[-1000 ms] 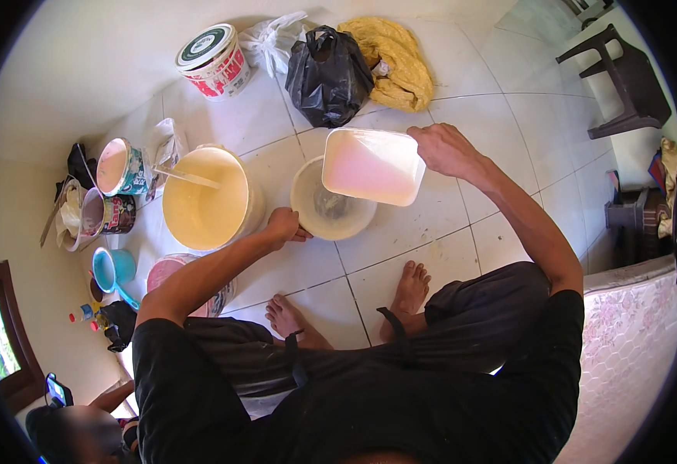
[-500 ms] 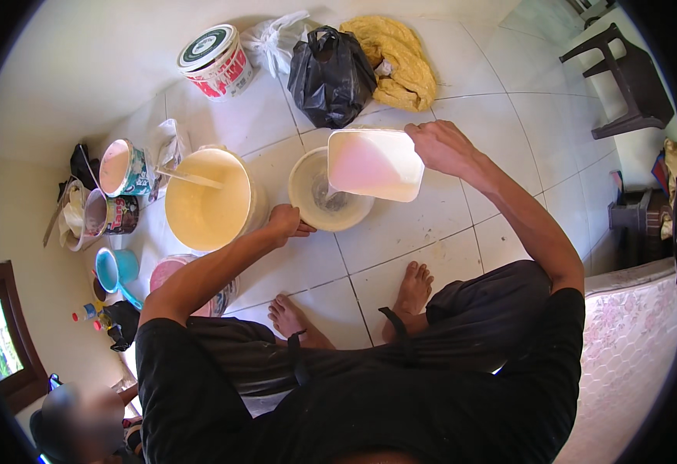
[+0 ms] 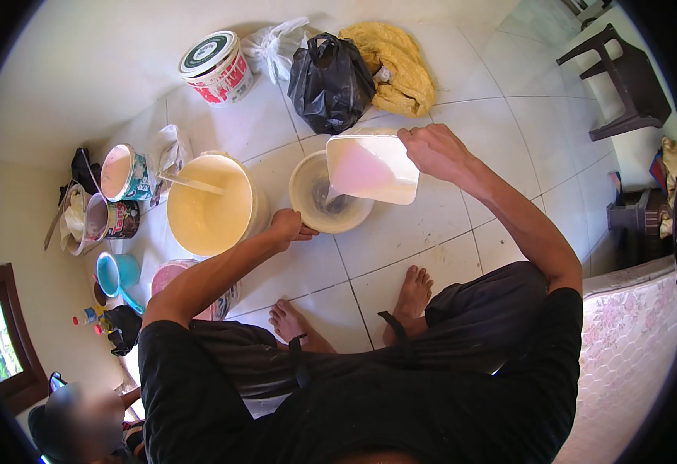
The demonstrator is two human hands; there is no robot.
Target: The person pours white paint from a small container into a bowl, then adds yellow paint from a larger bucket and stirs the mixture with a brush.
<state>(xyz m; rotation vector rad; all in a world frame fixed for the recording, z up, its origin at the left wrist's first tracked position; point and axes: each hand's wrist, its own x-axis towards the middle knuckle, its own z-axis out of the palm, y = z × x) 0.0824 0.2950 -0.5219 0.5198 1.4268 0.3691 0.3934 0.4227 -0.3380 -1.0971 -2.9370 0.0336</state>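
Observation:
My right hand (image 3: 435, 148) is closed on the rim of a rectangular white container (image 3: 371, 162) of pinkish-cream liquid, tilted over a pale round bowl (image 3: 301, 193). A pale stream runs from its lower left corner into the bowl. My left hand (image 3: 289, 226) has its fingers curled round the bowl's near left rim. Left of the bowl stands a large cream bucket (image 3: 258, 207) of yellowish liquid with a long stick (image 3: 190, 181) in it. A pink bucket (image 3: 170, 272) is partly hidden behind my left arm.
Left are paint tubs (image 3: 126, 172), a blue dipper (image 3: 122, 269) and a person (image 3: 60, 425) at lower left. A lidded bucket (image 3: 216, 71), black bag (image 3: 329, 85) and yellow sack (image 3: 396, 69) lie beyond. Right are a dark plastic chair (image 3: 624, 85) and pink mattress (image 3: 624, 340).
The container in my right hand has shifted slightly and tipped to the lower left, and a pouring stream now shows below it. My left hand stays on the bowl.

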